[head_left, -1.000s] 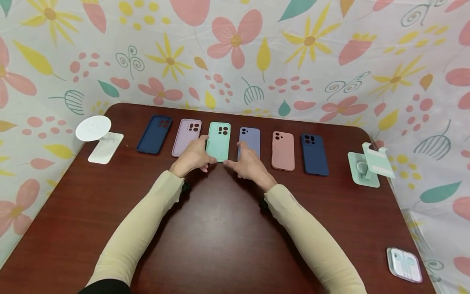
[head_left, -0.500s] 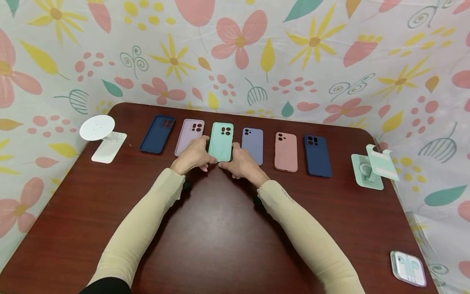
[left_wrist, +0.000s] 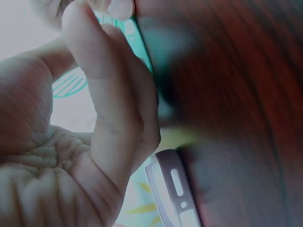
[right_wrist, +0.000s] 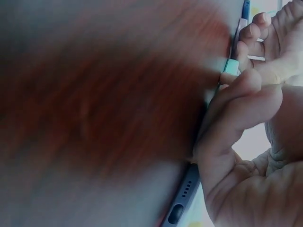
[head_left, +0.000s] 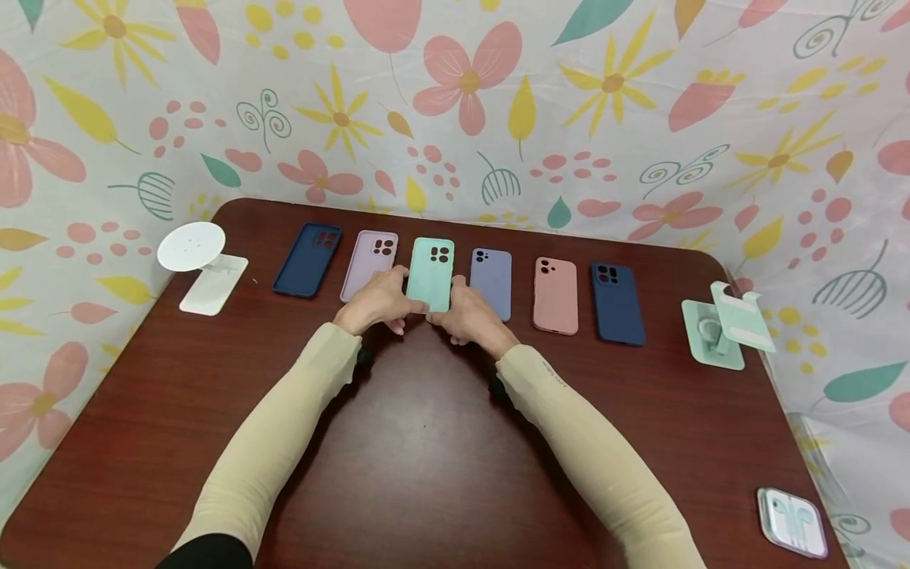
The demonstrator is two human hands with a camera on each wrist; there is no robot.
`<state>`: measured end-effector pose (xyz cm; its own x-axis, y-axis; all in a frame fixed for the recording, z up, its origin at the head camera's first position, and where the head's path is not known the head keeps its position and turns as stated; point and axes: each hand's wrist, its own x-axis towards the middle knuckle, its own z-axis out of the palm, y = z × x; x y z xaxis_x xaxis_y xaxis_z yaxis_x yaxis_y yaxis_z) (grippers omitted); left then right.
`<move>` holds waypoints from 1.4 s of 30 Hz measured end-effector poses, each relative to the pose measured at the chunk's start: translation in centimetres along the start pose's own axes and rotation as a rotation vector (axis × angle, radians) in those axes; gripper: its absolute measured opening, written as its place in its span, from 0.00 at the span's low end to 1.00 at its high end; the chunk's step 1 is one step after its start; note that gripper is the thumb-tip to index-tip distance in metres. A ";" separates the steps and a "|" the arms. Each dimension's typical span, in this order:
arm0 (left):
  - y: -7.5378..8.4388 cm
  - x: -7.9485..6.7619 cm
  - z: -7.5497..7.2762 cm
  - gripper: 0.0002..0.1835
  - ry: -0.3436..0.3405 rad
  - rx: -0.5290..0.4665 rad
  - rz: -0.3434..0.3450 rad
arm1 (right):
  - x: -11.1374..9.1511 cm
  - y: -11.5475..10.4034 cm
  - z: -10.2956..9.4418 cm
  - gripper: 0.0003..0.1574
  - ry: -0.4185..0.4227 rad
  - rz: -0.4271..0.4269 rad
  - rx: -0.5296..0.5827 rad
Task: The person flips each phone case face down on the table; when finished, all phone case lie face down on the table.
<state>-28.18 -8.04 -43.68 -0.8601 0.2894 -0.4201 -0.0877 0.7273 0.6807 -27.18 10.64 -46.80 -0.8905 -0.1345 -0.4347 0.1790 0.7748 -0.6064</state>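
A mint green phone case [head_left: 430, 269] with camera cut-outs lies near the middle of a row of cases. My left hand [head_left: 377, 300] holds its lower left side, thumb at the bottom edge. From the other side my right hand [head_left: 469, 312] grips the lower right corner, its thumb close to the left one. In the left wrist view a strip of the mint case [left_wrist: 138, 42] shows behind curled fingers. The lilac case [head_left: 373, 257] is partly covered by my left hand. A periwinkle case [head_left: 492, 276] sits just beyond my right fingers.
A dark blue case [head_left: 307, 259] stands at the row's left end; a pink case [head_left: 556, 296] and another blue case [head_left: 617, 304] continue it rightward. A white stand [head_left: 213, 288] and a mint stand [head_left: 713, 336] flank them. Boxed earphones [head_left: 791, 521] lie near the table's [head_left: 426, 474] right edge.
My right hand has moved left from over the periwinkle case to the mint case's right edge and taken hold. The left hand stays at its left side. The head view has shifted slightly.
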 end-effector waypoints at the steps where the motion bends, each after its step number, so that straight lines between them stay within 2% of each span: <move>1: 0.0 0.0 0.0 0.45 0.000 0.003 0.002 | -0.3 -0.2 -0.1 0.55 0.000 0.003 0.004; 5: 0.1 -0.1 0.1 0.39 0.000 -0.004 0.003 | -1.0 -0.5 -0.1 0.52 0.011 -0.012 0.010; 6: 0.1 -0.1 0.1 0.37 0.001 -0.008 0.004 | -0.8 -0.4 0.0 0.52 0.014 -0.019 0.016; 7: -0.6 0.7 0.3 0.35 0.002 -0.021 0.018 | -0.7 -0.2 0.0 0.53 0.016 -0.026 0.023; 12: -0.8 0.9 0.5 0.32 0.020 -0.045 0.029 | 0.4 0.7 0.4 0.54 0.027 -0.055 0.068; 13: -0.8 0.9 0.5 0.33 0.024 -0.045 0.029 | 0.4 0.8 0.4 0.54 0.028 -0.064 0.078; 14: 0.0 0.1 0.4 0.33 0.029 -0.041 0.014 | 0.6 0.9 0.4 0.54 0.030 -0.072 0.088; 21: 0.2 0.6 0.5 0.41 0.063 -0.011 -0.017 | 0.6 1.2 0.6 0.54 0.051 -0.128 0.102; 23: -0.4 1.5 0.6 0.48 0.069 0.009 -0.006 | 0.7 1.3 0.7 0.56 0.060 -0.133 0.098; 28: -0.1 1.3 0.6 0.59 0.092 0.056 -0.003 | 0.4 1.0 0.8 0.58 0.076 -0.146 0.087; 30: 0.8 0.3 0.7 0.59 0.116 0.079 -0.014 | -0.5 0.4 0.6 0.57 0.087 -0.154 0.093; 35: 1.2 0.4 1.3 0.59 0.158 0.161 -0.027 | -3.0 -1.0 0.0 0.55 0.121 -0.166 0.095; 42: 1.6 0.4 1.7 0.55 0.178 0.174 -0.052 | -3.4 -1.0 0.0 0.54 0.131 -0.172 0.089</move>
<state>-27.84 -5.75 -43.80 -0.9328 0.1459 -0.3296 -0.0597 0.8392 0.5405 -24.32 10.32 -44.71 -0.9568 -0.1734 -0.2332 0.0514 0.6890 -0.7229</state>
